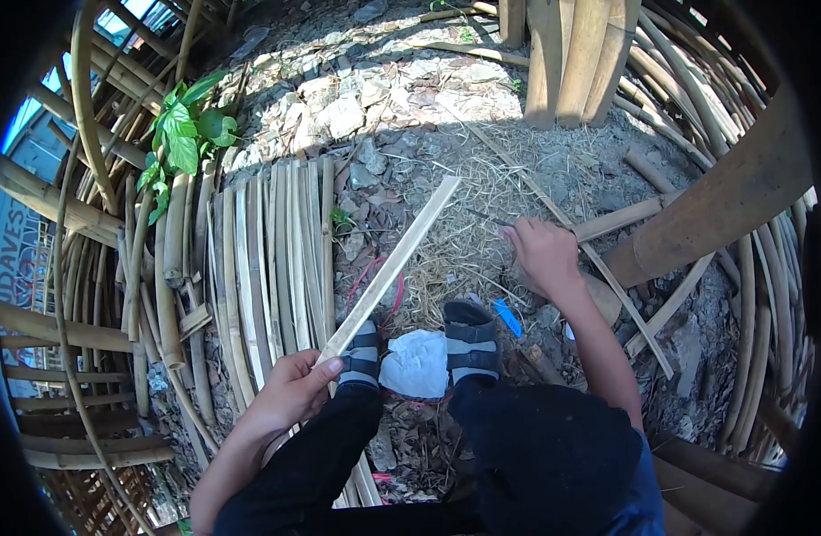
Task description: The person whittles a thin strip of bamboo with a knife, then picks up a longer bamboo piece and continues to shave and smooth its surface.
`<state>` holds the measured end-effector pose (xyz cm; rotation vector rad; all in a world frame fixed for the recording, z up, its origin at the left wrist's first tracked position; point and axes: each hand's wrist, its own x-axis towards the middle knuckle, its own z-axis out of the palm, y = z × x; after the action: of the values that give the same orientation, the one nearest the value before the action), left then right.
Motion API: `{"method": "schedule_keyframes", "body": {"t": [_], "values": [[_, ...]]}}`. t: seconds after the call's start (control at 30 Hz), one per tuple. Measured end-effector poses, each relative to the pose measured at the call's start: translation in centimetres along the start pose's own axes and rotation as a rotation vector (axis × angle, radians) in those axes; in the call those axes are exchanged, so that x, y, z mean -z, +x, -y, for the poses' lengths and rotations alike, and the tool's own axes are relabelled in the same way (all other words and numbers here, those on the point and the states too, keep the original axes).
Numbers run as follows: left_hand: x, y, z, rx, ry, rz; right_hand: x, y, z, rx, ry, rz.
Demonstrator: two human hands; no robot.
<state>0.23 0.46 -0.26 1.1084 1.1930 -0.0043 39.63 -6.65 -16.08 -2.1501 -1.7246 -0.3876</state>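
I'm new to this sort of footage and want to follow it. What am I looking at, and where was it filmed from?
There is no machine here, just a person's two bare hands. The single picture comes from a camera worn on the person's head, looking forward and down, so their dark-trousered legs and grey-and-black strapped sandals show too. The left hand holds a long, flat, pale bamboo strip. The right hand holds a thin, dark, blade-like tool. On the stony ground lie dry, straw-coloured shavings, a crumpled white sheet between the feet, and a small bright-blue object I can't identify. To the left is a row of long bamboo strips.
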Motion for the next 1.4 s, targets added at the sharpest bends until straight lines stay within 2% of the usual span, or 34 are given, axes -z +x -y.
{"method": "schedule_keyframes", "body": {"t": [0.03,0.07,0.13,0.27,0.33,0.37,0.43,0.5,0.53,0.6,0.73,0.83,1.03,1.1,1.2,1.27,1.33,1.4], "values": [[0.1,0.2,-0.1,-0.005,-0.005,-0.004,-0.3,0.2,-0.4,-0.083,-0.198,0.238],[0.2,0.2,0.2,-0.022,0.036,-0.008,-0.4,-0.1,-0.6,-0.074,-0.194,0.242],[0.3,0.4,0.1,-0.041,0.072,-0.02,1.4,0.5,-0.5,-0.223,-0.166,0.323],[0.2,0.6,-0.2,-0.034,0.09,-0.065,3.7,0.9,0.9,-0.279,-0.095,0.213],[-0.1,0.8,-0.2,-0.057,0.079,-0.086,5.3,1.2,3.2,-0.312,0.491,0.135],[-0.4,0.9,-0.4,-0.051,0.14,-0.112,5.3,0.8,4.5,-0.374,0.912,0.239],[-1.0,1.3,-0.3,-0.099,0.181,-0.123,4.9,0.1,7.9,-0.389,1.521,0.547],[-1.3,1.7,0.0,-0.167,0.303,-0.127,5.7,-0.2,11.6,-0.281,1.754,0.889],[-1.5,1.8,0.0,-0.165,0.3,-0.132,5.8,-0.4,13.2,-0.294,1.799,1.04],[-1.9,1.9,0.1,-0.302,0.332,-0.111,6.2,-0.4,15.9,-0.247,1.823,1.096],[-2.3,1.4,-0.9,-0.292,0.393,-0.093,4.9,-0.5,17.7,-0.178,1.903,1.027],[-2.3,1.6,-0.8,-0.38,0.422,-0.098,4.9,-0.5,17.9,-0.232,1.888,1.039],[-2.9,1.2,-1.3,-0.374,0.487,-0.139,5.0,-0.4,17.4,-0.223,1.841,0.981],[-2.5,1.7,-0.7,-0.358,0.474,-0.168,4.4,-0.3,16.8,-0.345,1.779,0.89],[-2.3,1.9,-0.3,-0.351,0.472,-0.202,4.1,0.1,16.0,-0.389,1.809,0.902],[-2.3,2.1,-0.1,-0.356,0.483,-0.206,4.7,-0.1,16.9,-0.327,1.77,0.899],[-2.2,2.4,0.3,-0.398,0.555,-0.19,5.7,0.0,17.8,-0.185,1.721,1.011],[-2.4,2.3,0.5,-0.42,0.493,-0.189,5.5,0.0,17.9,-0.177,1.729,1.004]]}}
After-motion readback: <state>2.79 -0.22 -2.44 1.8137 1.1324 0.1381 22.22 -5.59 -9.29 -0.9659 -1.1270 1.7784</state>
